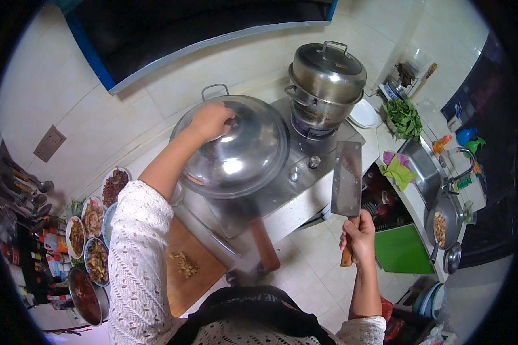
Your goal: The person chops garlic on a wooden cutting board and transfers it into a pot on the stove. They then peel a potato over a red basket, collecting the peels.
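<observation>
My left hand [213, 120] is closed around the knob of a large domed metal lid [250, 146], which covers a wok on the stove [241, 211]. The hand hides the knob. In my right hand [359, 237] is a cleaver [347, 181], gripped by its wooden handle with the broad blade pointing away from me, right of the stove's front edge. A wooden wok handle [263, 243] juts out toward me from under the lid. On a wooden cutting board [198, 284] at the lower left lies a small heap of chopped pale pieces [184, 264].
A lidded steamer pot [328, 86] stands on the back burner beside white plates [363, 114]. Leafy greens [403, 117], a sink [421, 168] and a pan of food [446, 220] are at right. Dishes of food [97, 261] and a metal pot of red liquid [86, 295] line the left counter.
</observation>
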`<action>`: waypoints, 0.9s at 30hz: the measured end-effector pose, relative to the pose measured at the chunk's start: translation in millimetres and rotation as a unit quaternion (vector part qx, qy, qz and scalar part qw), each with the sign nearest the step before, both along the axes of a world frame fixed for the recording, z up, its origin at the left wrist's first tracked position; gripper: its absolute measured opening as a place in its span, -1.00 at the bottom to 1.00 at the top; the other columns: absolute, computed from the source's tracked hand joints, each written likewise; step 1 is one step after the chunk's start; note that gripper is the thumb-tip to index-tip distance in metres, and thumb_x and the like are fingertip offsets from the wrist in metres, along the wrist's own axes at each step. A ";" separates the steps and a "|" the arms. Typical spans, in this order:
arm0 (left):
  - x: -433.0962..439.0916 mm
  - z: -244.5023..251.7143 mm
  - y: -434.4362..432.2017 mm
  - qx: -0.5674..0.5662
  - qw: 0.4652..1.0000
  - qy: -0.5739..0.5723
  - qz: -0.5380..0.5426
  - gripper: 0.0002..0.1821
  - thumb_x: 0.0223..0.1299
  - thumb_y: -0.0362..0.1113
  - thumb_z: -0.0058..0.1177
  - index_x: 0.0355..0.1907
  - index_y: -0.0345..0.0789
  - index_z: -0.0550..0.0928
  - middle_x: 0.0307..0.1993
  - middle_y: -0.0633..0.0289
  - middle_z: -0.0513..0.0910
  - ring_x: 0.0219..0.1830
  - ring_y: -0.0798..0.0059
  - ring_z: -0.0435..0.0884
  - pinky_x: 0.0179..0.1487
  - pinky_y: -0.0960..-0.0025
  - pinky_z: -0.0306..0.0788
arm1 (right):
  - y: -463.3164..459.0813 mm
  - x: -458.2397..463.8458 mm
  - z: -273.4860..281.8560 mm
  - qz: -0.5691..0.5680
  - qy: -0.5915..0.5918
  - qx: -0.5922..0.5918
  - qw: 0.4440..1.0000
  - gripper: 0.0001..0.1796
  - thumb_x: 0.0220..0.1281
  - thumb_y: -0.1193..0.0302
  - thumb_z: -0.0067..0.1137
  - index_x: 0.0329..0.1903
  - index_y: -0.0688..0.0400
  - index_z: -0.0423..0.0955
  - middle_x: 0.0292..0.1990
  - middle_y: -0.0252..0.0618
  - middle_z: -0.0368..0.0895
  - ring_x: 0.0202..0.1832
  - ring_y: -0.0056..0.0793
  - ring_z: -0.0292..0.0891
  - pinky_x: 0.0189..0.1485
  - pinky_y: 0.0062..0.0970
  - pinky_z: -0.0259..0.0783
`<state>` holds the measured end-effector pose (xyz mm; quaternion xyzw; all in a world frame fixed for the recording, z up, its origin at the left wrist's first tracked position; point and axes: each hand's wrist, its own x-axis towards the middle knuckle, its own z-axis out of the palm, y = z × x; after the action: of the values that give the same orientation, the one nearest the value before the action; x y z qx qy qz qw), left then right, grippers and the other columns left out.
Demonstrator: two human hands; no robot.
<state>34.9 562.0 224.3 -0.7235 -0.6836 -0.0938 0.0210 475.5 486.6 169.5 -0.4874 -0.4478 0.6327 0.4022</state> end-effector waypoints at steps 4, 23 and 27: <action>2.5 -10.5 7.6 0.002 1.000 0.008 -0.009 -0.65 -0.16 -0.32 0.23 -0.18 -0.22 0.67 -0.27 0.06 0.57 -0.15 0.07 0.55 -0.07 0.13 0.44 | -11.8 23.4 -5.1 -0.023 0.025 0.005 0.999 -0.85 0.30 0.57 0.00 -0.13 0.15 0.27 -0.59 -0.34 0.34 -0.75 -0.58 0.28 -0.76 -0.55 0.30; -1.5 36.0 -76.4 0.091 0.994 -0.059 -0.030 -0.51 0.11 -0.13 0.18 0.11 -0.25 0.51 -0.01 0.05 0.60 -0.02 0.04 0.56 0.07 0.15 0.42 | -47.2 -6.8 23.2 0.096 0.129 0.058 0.985 -0.70 0.31 0.54 0.00 0.05 0.19 0.23 -0.53 -0.27 0.37 -0.66 -0.58 0.31 -0.65 -0.58 0.35; -11.7 28.7 -198.1 0.170 0.972 -0.158 0.032 -0.65 0.16 -0.17 0.15 -0.01 -0.24 0.61 -0.16 0.06 0.65 -0.12 0.08 0.60 -0.04 0.20 0.45 | -88.7 -28.9 49.7 0.174 0.121 0.112 0.971 -0.62 0.25 0.51 0.10 0.08 0.26 0.23 -0.52 -0.25 0.39 -0.64 -0.60 0.31 -0.63 -0.62 0.30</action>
<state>23.2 363.9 253.0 -0.6632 -0.6748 -0.3215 0.0385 446.6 397.9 219.3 -0.2738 -0.5417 0.6931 0.3888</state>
